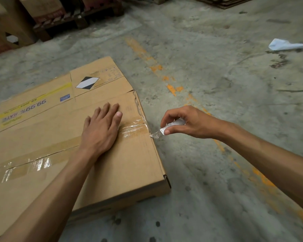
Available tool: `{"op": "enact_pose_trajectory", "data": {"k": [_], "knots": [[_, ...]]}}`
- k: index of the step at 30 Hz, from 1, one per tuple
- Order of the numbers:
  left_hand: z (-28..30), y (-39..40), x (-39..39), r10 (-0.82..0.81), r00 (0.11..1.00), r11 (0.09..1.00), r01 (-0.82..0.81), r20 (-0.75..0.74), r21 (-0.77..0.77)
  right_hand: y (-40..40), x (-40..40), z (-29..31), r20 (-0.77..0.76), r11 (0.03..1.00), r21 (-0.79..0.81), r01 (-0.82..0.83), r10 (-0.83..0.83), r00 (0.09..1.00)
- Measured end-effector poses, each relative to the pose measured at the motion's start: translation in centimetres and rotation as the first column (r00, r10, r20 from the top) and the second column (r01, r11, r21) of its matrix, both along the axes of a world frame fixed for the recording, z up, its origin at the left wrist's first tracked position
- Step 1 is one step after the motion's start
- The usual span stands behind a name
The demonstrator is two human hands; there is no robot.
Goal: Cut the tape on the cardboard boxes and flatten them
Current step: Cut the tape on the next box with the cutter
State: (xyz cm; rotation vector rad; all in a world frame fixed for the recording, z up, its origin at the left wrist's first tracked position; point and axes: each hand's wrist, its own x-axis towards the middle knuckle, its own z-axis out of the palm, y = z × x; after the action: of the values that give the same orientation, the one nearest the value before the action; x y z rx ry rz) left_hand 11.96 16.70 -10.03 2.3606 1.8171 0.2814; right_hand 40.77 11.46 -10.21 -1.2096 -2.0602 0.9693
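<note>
A large brown cardboard box [126,163] lies on the concrete floor, its top flaps joined by clear tape [135,129] that runs along the seam to the right edge. My left hand [101,128] presses flat on the top with straight fingers, just left of the crinkled tape end. My right hand [185,122] pinches a small silver blade [171,127] between thumb and fingers. The blade tip sits at the box's right edge, where a scrap of tape sticks out.
Concrete floor [217,84] with a worn orange line [171,89] lies to the right. A crumpled white paper [285,45] sits far right. A wooden pallet [77,20] with boxes stands at the back left. Flattened cardboard [226,1] is stacked at the top.
</note>
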Motion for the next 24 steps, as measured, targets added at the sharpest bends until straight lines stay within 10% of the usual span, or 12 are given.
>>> {"op": "enact_pose_trajectory", "data": {"k": [24], "knots": [[0.6, -0.3, 0.0, 0.026, 0.994, 0.999, -0.021, 0.104, -0.044, 1.5, -0.5, 1.8, 0.348, 0.972, 0.211, -0.102, 0.023, 0.937]]}}
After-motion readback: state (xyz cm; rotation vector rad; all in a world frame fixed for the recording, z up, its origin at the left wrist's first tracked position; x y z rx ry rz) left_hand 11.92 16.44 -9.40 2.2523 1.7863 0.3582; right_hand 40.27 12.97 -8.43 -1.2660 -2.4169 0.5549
